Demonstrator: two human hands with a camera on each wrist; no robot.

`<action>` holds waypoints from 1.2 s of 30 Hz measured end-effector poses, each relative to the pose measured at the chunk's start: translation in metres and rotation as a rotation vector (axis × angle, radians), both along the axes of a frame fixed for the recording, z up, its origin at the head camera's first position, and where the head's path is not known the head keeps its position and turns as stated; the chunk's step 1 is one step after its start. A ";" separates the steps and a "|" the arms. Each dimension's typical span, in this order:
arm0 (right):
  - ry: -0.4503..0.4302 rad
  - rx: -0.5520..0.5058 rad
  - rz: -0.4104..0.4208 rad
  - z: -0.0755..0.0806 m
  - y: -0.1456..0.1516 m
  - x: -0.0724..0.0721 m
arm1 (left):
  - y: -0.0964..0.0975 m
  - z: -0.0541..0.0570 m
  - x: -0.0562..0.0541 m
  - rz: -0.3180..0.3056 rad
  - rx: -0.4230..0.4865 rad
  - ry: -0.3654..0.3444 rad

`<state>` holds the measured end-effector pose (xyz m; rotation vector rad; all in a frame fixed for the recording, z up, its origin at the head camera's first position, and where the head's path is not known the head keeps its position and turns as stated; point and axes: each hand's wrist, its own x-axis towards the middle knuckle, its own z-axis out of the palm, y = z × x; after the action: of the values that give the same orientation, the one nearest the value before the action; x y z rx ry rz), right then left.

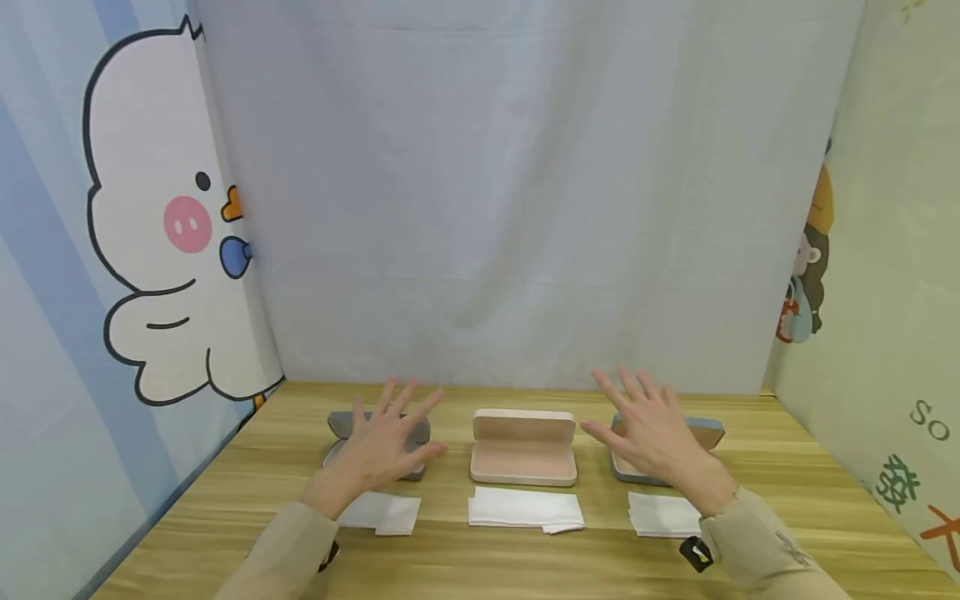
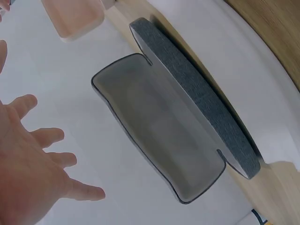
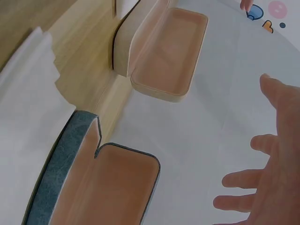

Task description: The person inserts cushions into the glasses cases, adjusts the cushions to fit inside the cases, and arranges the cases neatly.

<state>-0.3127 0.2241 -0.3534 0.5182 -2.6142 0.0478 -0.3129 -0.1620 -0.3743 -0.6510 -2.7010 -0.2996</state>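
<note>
Head view gives me a dark grey hinged case [image 2: 159, 126] lying open beneath the person's left hand [image 1: 371, 450], which partly hides it, and a blue case [image 3: 126, 183], also open, beneath the right hand [image 1: 656, 433]. Both hands are released — fingers straight and fanned apart, gripping nothing — and the wrist views show each one apart from the case by it. The left hand's case has a grey lining, the right hand's a brownish one. Between the two hands, inward of both thumbs, a cream case [image 1: 523, 471] stands open with its pinkish inside showing.

Nearer the person than the fingers are three folded white cloths: a left cloth [image 1: 393, 514] running under the left wrist, a middle cloth [image 1: 517, 507] between the forearms, and a right cloth [image 1: 660, 515] partly covered by the right wrist. Beige sleeves [image 1: 288, 542] end behind both hands. Everything lies on a wood-grain table [image 1: 517, 567]; beyond the fingertips hangs a pale curtain [image 1: 510, 192], and off past the left hand's side — a big cartoon bird [image 1: 146, 200].
</note>
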 end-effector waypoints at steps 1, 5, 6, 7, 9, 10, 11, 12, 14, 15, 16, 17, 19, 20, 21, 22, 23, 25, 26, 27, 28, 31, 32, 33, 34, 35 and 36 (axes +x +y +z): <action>0.003 -0.004 0.005 0.000 -0.001 0.000 | -0.002 0.001 0.000 0.000 0.006 0.002; 0.022 -0.008 0.028 0.001 -0.008 -0.002 | -0.007 0.003 0.002 0.010 0.017 -0.011; 0.024 -0.010 0.034 0.001 -0.011 -0.002 | -0.009 0.003 0.001 0.013 0.018 -0.015; 0.022 -0.013 0.040 0.001 -0.013 -0.002 | -0.010 0.003 0.002 0.018 0.019 -0.017; 0.016 -0.017 0.048 0.002 -0.018 -0.002 | -0.014 0.003 0.002 0.027 0.019 -0.017; 0.009 -0.019 0.051 0.002 -0.020 -0.002 | -0.016 0.003 0.002 0.032 0.022 -0.018; 0.000 -0.023 0.053 0.002 -0.023 -0.003 | -0.018 0.004 0.002 0.034 0.025 -0.018; -0.007 -0.024 0.054 0.001 -0.025 -0.003 | -0.020 0.004 0.002 0.039 0.031 -0.020; -0.018 -0.024 0.057 0.001 -0.030 -0.003 | -0.025 0.004 0.002 0.051 0.040 -0.020; -0.023 -0.026 0.061 0.000 -0.033 -0.003 | -0.028 0.005 0.002 0.053 0.047 -0.017; -0.028 -0.030 0.065 0.000 -0.036 -0.003 | -0.031 0.006 0.003 0.058 0.052 -0.015; -0.032 -0.035 0.069 0.000 -0.038 -0.003 | -0.034 0.006 0.003 0.063 0.053 -0.008; -0.039 -0.045 0.081 -0.002 -0.044 -0.002 | -0.039 0.008 0.003 0.071 0.057 0.000; -0.041 -0.047 0.086 -0.002 -0.046 -0.002 | -0.042 0.008 0.004 0.075 0.056 0.003; -0.040 -0.045 0.090 -0.002 -0.049 -0.002 | -0.045 0.008 0.004 0.077 0.058 0.007; -0.037 -0.044 0.096 -0.003 -0.052 -0.002 | -0.048 0.009 0.004 0.080 0.058 0.006; -0.030 -0.039 0.104 -0.003 -0.055 -0.001 | -0.050 0.009 0.005 0.082 0.056 0.006; -0.020 -0.034 0.122 -0.003 -0.061 -0.001 | -0.056 0.010 0.006 0.079 0.055 0.000; -0.015 -0.030 0.131 -0.003 -0.064 0.000 | -0.059 0.010 0.006 0.078 0.053 -0.004; -0.014 -0.030 0.144 -0.003 -0.068 0.000 | -0.062 0.010 0.007 0.076 0.052 -0.009; -0.017 -0.032 0.158 -0.003 -0.071 0.000 | -0.065 0.010 0.008 0.073 0.053 -0.017; -0.041 -0.030 0.187 -0.002 -0.083 0.001 | -0.073 0.010 0.009 0.066 0.071 -0.054; -0.052 -0.032 0.195 -0.002 -0.087 0.001 | -0.075 0.010 0.009 0.061 0.083 -0.071; -0.068 -0.034 0.201 -0.002 -0.091 0.001 | -0.078 0.010 0.009 0.055 0.097 -0.092; -0.085 -0.037 0.206 -0.003 -0.096 0.001 | -0.081 0.010 0.009 0.048 0.112 -0.114; -0.106 -0.046 0.213 -0.003 -0.100 0.001 | -0.084 0.010 0.009 0.045 0.126 -0.145; -0.133 -0.063 0.222 -0.003 -0.105 0.001 | -0.087 0.009 0.009 0.037 0.135 -0.168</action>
<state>-0.3115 0.1195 -0.3566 0.8052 -2.6610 0.2431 -0.3042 -0.2489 -0.3649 -0.5589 -2.8166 -0.5441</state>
